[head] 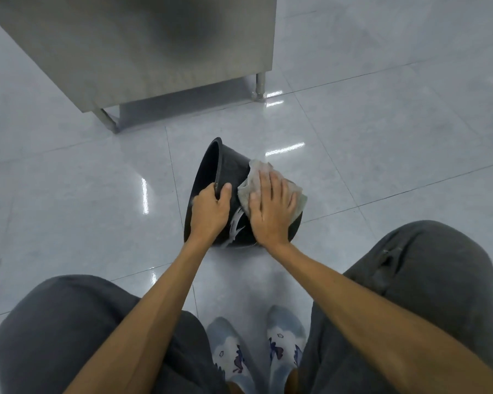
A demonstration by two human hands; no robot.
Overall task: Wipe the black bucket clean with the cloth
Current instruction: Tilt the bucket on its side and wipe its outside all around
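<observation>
Right hand (271, 206) lies flat, fingers straight and spread, palm pressing the cloth (257, 169) onto the outer wall of the bucket (228, 166), toward its base end. Left hand (209, 214) is clamped on the rim: thumb on the outside, fingers curled over the edge. The bucket rests tipped on its side on the tiled floor (69, 194), mouth facing left and away, just in front of my knees and the patterned shoes (231, 354); a steel cabinet (125, 52) on legs stands well beyond. Pale streaks (236, 223) show on the wall between the hands; I cannot tell whether they are dirt or a print. Judgement: outside wall is in hand, inside not yet judged. To do this well: keep the whole palm on the cloth, stroke along the curve from base to rim, and use the rim grip to roll the bucket a little for each pass. Risk: it skids on the glossy tiles if the left grip slackens.
</observation>
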